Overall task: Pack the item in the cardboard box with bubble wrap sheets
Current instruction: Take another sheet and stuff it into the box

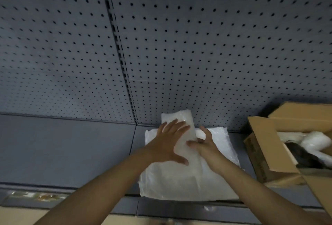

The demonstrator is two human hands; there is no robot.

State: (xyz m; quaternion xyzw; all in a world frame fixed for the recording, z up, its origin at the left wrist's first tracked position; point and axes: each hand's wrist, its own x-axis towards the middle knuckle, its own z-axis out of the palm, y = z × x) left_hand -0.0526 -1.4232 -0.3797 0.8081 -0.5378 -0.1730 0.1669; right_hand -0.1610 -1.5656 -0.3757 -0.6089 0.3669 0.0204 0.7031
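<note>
1. Left hand: fingers spread flat, pressing the wrapped item.
2. Right hand: fingers loosely curled at the item's right edge; whether it grips is unclear.
3. Item lies on the bubble wrap, mid-counter.
4. Box, right, open, partly filled.
5. Risk: if the pressing hand lifts, the wrap may spring open; the smooth film may slip during transfer.

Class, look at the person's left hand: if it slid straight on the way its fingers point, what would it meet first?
The left hand lies flat on the wrapped bundle, fingers pointing away and rightward. Going on, it would probably run off the bundle's far end into the pegboard wall; depth is unclear.
</note>
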